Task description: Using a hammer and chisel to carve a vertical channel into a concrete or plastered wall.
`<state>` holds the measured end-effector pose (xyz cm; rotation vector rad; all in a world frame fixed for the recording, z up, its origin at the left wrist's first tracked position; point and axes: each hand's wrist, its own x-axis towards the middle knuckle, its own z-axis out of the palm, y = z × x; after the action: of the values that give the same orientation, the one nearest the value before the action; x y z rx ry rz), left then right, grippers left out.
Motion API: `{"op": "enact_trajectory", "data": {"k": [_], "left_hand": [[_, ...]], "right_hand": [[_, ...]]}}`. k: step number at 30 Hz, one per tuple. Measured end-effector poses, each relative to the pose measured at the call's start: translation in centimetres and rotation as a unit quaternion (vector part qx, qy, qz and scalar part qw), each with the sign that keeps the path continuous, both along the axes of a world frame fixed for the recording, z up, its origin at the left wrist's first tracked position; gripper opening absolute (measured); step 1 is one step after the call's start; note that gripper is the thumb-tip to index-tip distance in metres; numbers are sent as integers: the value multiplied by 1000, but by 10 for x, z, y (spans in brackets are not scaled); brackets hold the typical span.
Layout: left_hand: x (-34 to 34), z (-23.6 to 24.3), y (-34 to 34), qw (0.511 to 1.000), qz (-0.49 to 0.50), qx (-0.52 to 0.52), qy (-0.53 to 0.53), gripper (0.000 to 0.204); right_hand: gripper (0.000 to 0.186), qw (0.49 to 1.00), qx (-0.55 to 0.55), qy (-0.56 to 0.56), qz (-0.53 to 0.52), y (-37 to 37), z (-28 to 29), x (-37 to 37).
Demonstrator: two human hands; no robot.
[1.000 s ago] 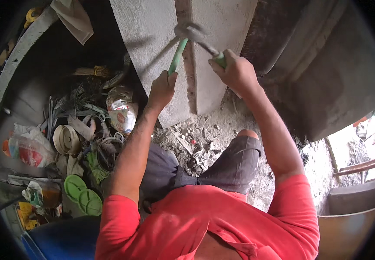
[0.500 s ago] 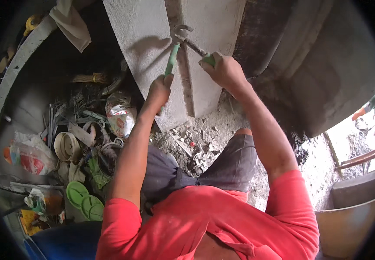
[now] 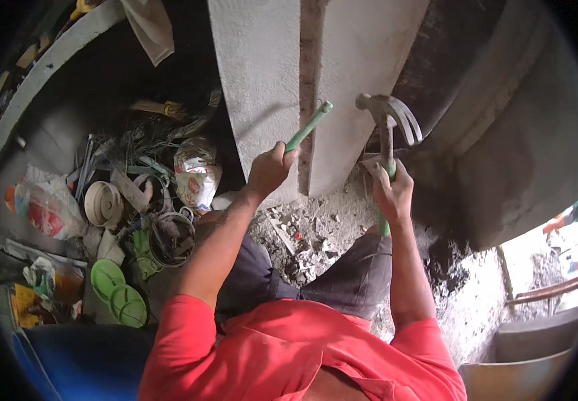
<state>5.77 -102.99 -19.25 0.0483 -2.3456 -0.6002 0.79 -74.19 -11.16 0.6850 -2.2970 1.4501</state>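
Note:
My left hand (image 3: pixel 270 174) is closed around a slim green rod (image 3: pixel 307 128). The rod's upper end slants up and right, in front of a narrow rough groove (image 3: pixel 309 87) in a pale grey slab (image 3: pixel 259 80). My fingers hide its other end, so whether it has a cutting tip cannot be seen. To the right, my right hand (image 3: pixel 394 190) grips a claw hammer (image 3: pixel 387 137) by its green handle. The hammer stands head up, claw curving right, apart from the rod and in front of the slab's right edge.
Rubble (image 3: pixel 309 247) covers the ground between my knees. At left lie plastic bags (image 3: pixel 197 180), a round beige container (image 3: pixel 104 204), green round lids (image 3: pixel 118 294) and scraps. A curved grey wall (image 3: pixel 522 134) rises at right, above a large tub (image 3: pixel 522 377).
The hammer has come away from the rod's end and swung right, its head now upright. The rod is tilted further right. The whole view has shifted a little.

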Motion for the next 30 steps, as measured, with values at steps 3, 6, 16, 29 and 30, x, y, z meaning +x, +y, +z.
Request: {"op": "enact_trajectory", "data": {"k": [3,6,16,29,30], "left_hand": [[0,-8,2,1000,2,21,22,32],[1,-11,0,997,15,9,71,30],[-1,-13,-2,996,6,-6,87,28],[-16,-14,-20,999,28,16,20,34],[-16,-13,-21,999,45,-15,15,34]], "right_hand": [[21,1000,-3,-19,11,8,-8,5],[19,995,-26,65,76,9,-14,9],[29,995,21,-42,92,-10,-9,20],[31,987,150,58,25,-73,-45,-40],[31,989,136,46,37,-79,-36,-38]]}}
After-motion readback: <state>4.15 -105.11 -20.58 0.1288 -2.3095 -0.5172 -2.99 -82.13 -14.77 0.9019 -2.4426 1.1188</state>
